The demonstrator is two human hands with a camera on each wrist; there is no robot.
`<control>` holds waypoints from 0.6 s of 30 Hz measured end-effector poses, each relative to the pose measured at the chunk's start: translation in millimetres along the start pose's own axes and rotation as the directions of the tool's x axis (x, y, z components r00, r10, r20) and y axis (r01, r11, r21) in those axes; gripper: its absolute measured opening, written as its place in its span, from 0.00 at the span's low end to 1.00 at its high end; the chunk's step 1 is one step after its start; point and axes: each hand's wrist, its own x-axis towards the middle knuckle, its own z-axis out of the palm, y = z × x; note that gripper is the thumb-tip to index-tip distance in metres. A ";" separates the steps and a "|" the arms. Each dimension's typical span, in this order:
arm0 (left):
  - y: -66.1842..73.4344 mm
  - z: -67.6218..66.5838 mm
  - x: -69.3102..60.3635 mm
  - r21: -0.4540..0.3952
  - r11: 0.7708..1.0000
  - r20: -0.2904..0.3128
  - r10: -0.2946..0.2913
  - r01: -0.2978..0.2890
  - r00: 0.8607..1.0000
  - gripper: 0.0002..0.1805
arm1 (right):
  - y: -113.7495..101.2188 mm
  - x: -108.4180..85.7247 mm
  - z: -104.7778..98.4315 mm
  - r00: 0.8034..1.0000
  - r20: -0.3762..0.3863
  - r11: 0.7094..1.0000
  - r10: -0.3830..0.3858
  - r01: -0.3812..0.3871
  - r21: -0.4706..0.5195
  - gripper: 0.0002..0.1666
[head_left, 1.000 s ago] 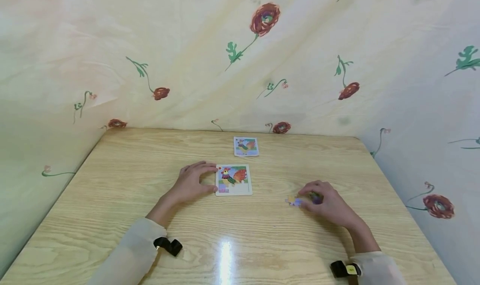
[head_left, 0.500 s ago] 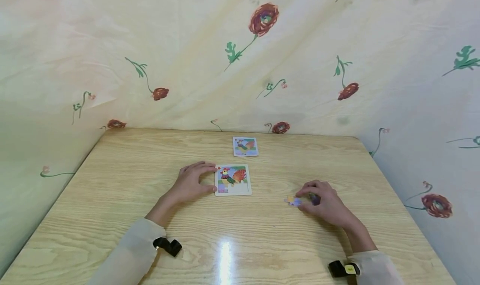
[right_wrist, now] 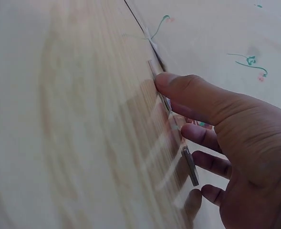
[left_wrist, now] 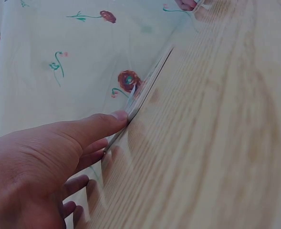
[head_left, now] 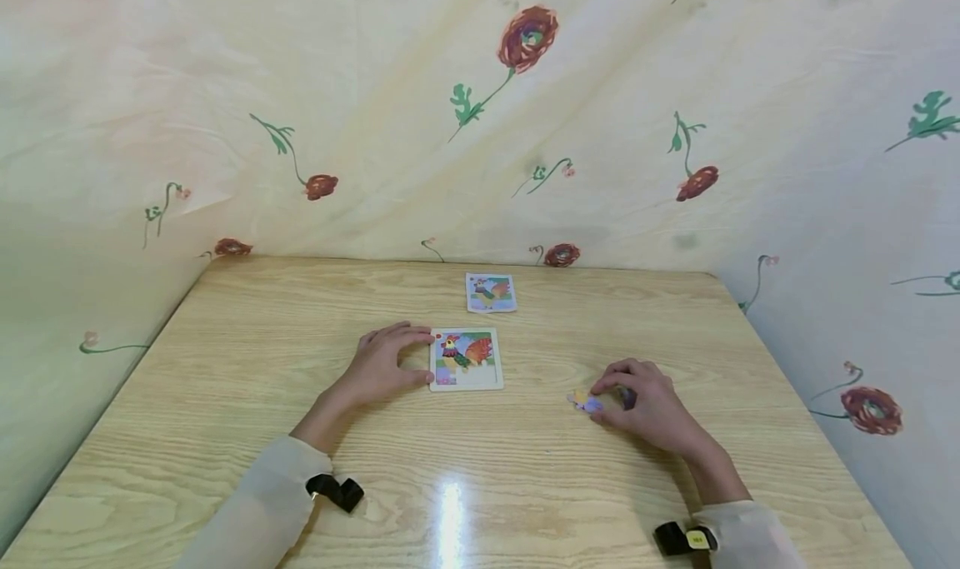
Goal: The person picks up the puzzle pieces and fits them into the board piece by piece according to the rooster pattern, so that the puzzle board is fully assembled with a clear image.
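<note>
My left hand (head_left: 386, 365) holds the white-framed jigsaw board (head_left: 501, 361) at its left edge, index finger by the far corner and thumb by the near one. Pieces of a rooster picture fill most of the board; a white gap shows at its lower right. In the left wrist view the thumb (left_wrist: 114, 119) touches the board's edge. Off to the right, my right hand (head_left: 645, 402) pinches a small yellow-and-purple jigsaw piece (head_left: 583, 401) between thumb and index finger, low over the table. Another dark piece (head_left: 628, 397) lies under that hand, partly hidden by the fingers.
Behind the board lies a small rooster picture card (head_left: 491, 292). The wooden table (head_left: 337, 302) meets a flowered cloth (head_left: 390, 136) at the back and sides. Each wrist carries a black camera strap.
My right hand has shifted slightly left, turning the yellow-and-purple piece a little. The left hand and the board keep their place.
</note>
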 end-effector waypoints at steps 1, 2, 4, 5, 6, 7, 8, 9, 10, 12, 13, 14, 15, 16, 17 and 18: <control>-0.1 0.1 -0.1 0.000 1.000 0.000 -0.001 0.001 1.000 0.34 | -0.4 -0.2 0.1 1.000 0.004 1.000 0.005 -0.005 0.001 0.13; -0.3 0.2 -0.1 0.001 1.000 -0.001 0.000 0.000 1.000 0.34 | -1.0 -0.3 0.1 1.000 0.003 1.000 0.007 -0.007 0.002 0.13; -0.6 0.4 -0.1 0.003 1.000 -0.001 -0.001 0.001 1.000 0.34 | -2.2 0.0 -0.5 1.000 0.005 1.000 0.013 -0.013 0.008 0.13; -0.6 0.4 0.1 0.003 1.000 0.000 -0.002 0.002 1.000 0.34 | -2.6 0.3 -1.0 1.000 0.010 1.000 0.014 -0.014 0.010 0.12; -0.7 0.4 0.2 0.003 1.000 -0.001 -0.003 0.003 1.000 0.34 | -2.8 0.7 -1.5 1.000 0.011 1.000 0.014 -0.015 0.012 0.12; -0.6 0.3 0.3 0.002 1.000 -0.001 -0.004 0.004 1.000 0.34 | -3.0 1.1 -1.9 1.000 0.013 1.000 0.014 -0.015 0.015 0.12; -0.5 0.2 0.4 0.002 1.000 -0.001 -0.004 0.004 1.000 0.34 | -3.6 1.5 -2.3 1.000 0.012 1.000 0.014 -0.014 0.018 0.12; -0.3 0.1 0.5 0.001 1.000 0.000 -0.004 0.004 1.000 0.34 | -3.9 1.8 -2.6 1.000 0.014 1.000 0.014 -0.014 0.021 0.12; -0.1 0.1 0.6 -0.001 1.000 -0.001 -0.004 0.004 1.000 0.34 | -3.9 2.0 -2.7 1.000 0.015 1.000 0.015 -0.016 0.023 0.12; 0.2 0.0 0.8 -0.005 1.000 -0.002 -0.003 0.003 1.000 0.34 | -4.1 2.5 -3.0 1.000 0.015 0.999 0.016 -0.017 0.028 0.12; 0.3 0.0 0.9 -0.007 1.000 -0.002 -0.003 0.003 1.000 0.34 | -4.2 2.8 -3.2 1.000 0.015 0.999 0.018 -0.018 0.030 0.12; 0.2 0.1 1.1 -0.007 1.000 -0.003 -0.001 0.001 1.000 0.34 | -4.2 3.0 -3.3 1.000 0.015 0.999 0.019 -0.019 0.031 0.12; 0.1 0.3 1.3 -0.007 1.000 -0.004 0.000 0.000 1.000 0.34 | -4.1 3.3 -3.5 1.000 0.016 0.999 0.021 -0.021 0.032 0.11; -0.1 0.4 1.5 -0.007 1.000 -0.005 0.001 -0.001 1.000 0.34 | -4.1 3.7 -3.7 1.000 0.015 0.999 0.022 -0.022 0.031 0.11; -0.3 0.6 1.7 -0.007 1.000 -0.005 0.002 -0.002 1.000 0.34 | -4.2 4.2 -4.0 1.000 0.013 0.999 0.023 -0.023 0.032 0.11; -0.5 0.7 1.8 -0.008 1.000 -0.006 0.002 -0.002 1.000 0.34 | -4.3 4.7 -4.2 1.000 0.011 0.999 0.023 -0.024 0.031 0.11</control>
